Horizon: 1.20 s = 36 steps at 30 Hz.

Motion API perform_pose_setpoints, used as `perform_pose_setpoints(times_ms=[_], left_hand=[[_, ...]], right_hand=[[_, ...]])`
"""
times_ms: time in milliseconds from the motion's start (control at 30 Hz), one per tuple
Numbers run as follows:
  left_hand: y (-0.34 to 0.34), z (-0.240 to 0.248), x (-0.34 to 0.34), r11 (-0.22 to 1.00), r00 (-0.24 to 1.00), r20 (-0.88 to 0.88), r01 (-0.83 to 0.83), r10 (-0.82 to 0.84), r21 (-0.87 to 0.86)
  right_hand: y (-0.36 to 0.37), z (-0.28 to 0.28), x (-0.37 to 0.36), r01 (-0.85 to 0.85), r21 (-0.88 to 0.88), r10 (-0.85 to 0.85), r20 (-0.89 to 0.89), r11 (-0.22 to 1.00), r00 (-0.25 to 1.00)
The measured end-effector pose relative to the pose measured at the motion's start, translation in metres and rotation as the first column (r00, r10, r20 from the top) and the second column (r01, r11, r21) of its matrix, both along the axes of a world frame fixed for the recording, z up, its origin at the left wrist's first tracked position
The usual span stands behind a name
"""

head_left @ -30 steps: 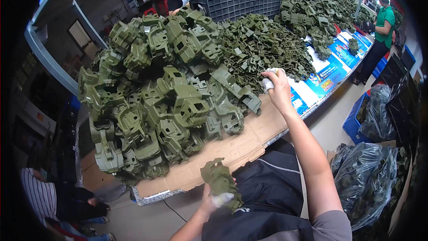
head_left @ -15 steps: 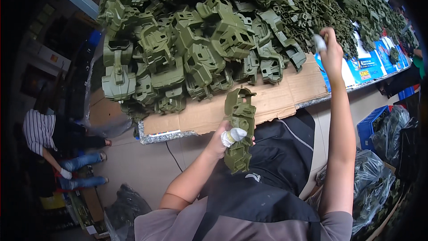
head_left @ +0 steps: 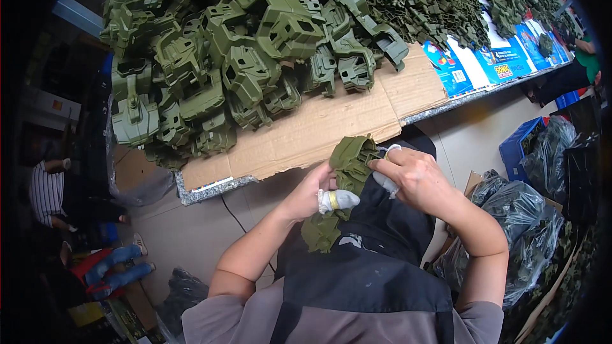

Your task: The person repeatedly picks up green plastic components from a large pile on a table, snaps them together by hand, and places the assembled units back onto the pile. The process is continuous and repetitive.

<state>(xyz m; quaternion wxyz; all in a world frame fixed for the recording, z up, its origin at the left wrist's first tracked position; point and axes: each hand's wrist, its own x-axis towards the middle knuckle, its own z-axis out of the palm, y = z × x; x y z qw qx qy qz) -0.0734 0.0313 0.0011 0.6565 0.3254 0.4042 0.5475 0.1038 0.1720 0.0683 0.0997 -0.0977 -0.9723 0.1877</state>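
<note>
The left hand (head_left: 313,195) is clamped around the middle of a green plastic part (head_left: 352,156), which sits tilted in front of the black apron (head_left: 363,280), its lower end sticking out below the palm. A pale finger cover (head_left: 343,200) wraps the left thumb. The right hand (head_left: 411,177) is at the part's upper end, just beside the left hand, its fingers bent inward against it; whether they pinch a smaller piece there I cannot tell.

Just beyond both hands runs the near edge of the surface (head_left: 218,191), speckled and partly covered by a sheet of brown cardboard (head_left: 299,143). Below the left hand's side of that edge, a dark cable (head_left: 239,220) hangs toward the floor (head_left: 185,232).

Farther out, ahead and to the left of the left hand, large green shells (head_left: 252,57) lie heaped. To the right of the right hand are clear plastic bags (head_left: 526,223) and, past them, a blue crate (head_left: 515,153). Ahead of the right hand, beyond the cardboard, small green pieces (head_left: 421,0) are piled beside blue-and-white printed sheets (head_left: 507,64). Well apart, left of the left hand, is a person in a striped top (head_left: 48,194).
</note>
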Motion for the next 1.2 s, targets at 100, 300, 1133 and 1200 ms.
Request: perform_pose_setpoints(times_ms=[100, 300, 1133, 1200], left_hand=[[-0.001, 0.001, 0.002, 1.0, 0.999, -0.033, -0.011, 0.012, 0.029], [0.004, 0.001, 0.006, 1.0, 0.951, -0.309, 0.004, -0.006, -0.007], [-0.036, -0.045, 0.021, 0.962, 0.946, 0.322, 0.054, 0.035, -0.266], [-0.036, -0.054, 0.021, 0.97, 0.932, 0.358, 0.043, 0.046, -0.238]], right_hand=[[0.003, -0.004, 0.0, -0.014, -0.07, 0.018, 0.052, 0.997, 0.998], [0.004, -0.044, 0.005, -0.018, -0.188, -0.013, -0.164, 0.982, 0.986], [0.154, -0.049, -0.076, 0.445, -0.447, -0.567, -0.182, 0.775, 0.804], [0.171, -0.049, -0.066, 0.365, -0.41, -0.528, -0.42, 0.836, 0.738]])
